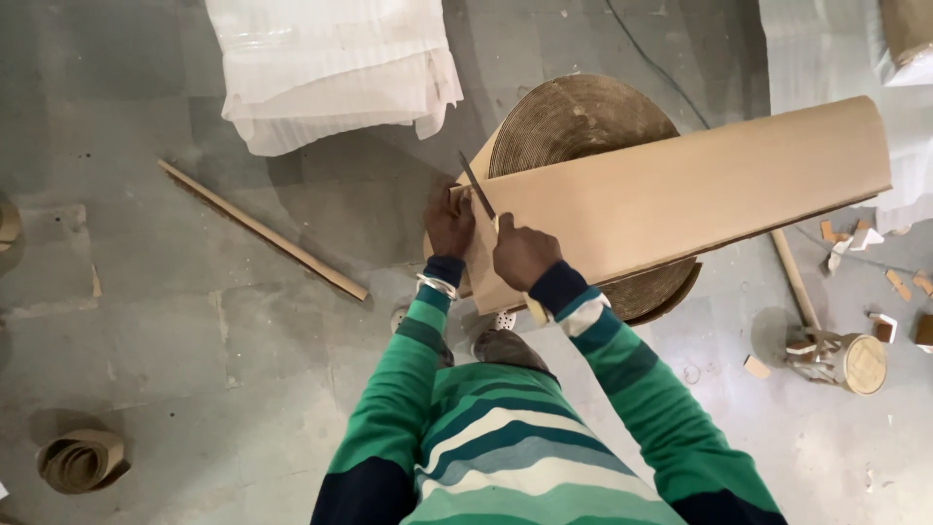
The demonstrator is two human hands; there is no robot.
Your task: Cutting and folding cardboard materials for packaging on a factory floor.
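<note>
Evenly lit by soft, diffuse daylight, moderately bright. Faint, blurred shadows on the grey concrete floor [194,321], darkest left of the large brown roll of corrugated cardboard [583,126]. Mild glare on the white plastic-wrapped bundle [330,68] up-left of that roll. Sharp near the roll; slightly stretched and softer toward the frame edges.

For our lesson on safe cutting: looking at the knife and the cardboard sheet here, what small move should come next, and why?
Probably draw the knife a little further along the sheet's near edge. The right hand has the blade at the cardboard sheet, while the left hand pins that end down beside it. The left fingers sit close to the blade, so the stroke should be short and directed away from them.
</note>
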